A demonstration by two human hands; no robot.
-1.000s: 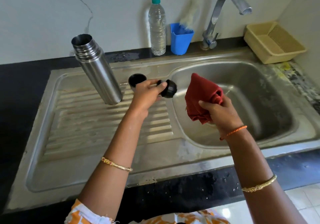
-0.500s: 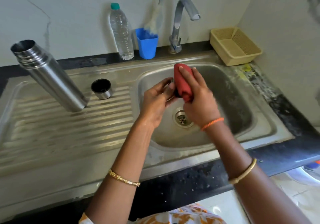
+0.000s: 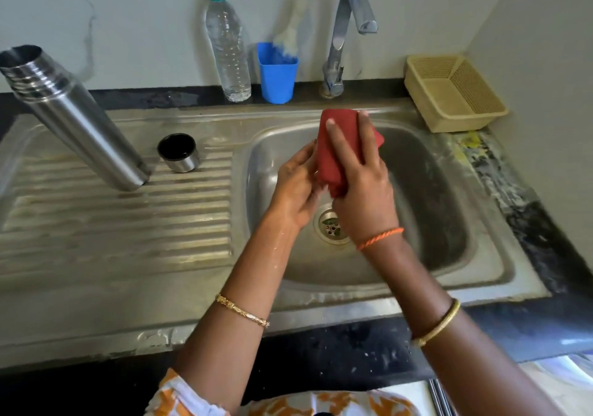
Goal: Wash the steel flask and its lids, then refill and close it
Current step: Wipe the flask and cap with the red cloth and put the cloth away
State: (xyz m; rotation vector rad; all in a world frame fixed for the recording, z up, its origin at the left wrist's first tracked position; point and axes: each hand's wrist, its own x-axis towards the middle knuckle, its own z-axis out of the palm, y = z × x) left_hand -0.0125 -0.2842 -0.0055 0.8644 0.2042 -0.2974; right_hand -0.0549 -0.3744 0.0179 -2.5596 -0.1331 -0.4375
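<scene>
The open steel flask stands on the ribbed draining board at the left. Beside it sits the steel cup lid, mouth up, black inside. Over the sink basin, my right hand grips a red cloth wrapped round something. My left hand holds the same bundle from the left side. The black inner stopper is hidden under the cloth and fingers.
A plastic water bottle, a blue cup with a bottle brush and the tap stand along the back wall. A beige basket sits at the back right. The drain lies under my hands.
My left hand carried the black stopper from above the draining board to over the basin. My right hand wrapped the red cloth round it. The stopper is now out of sight.
</scene>
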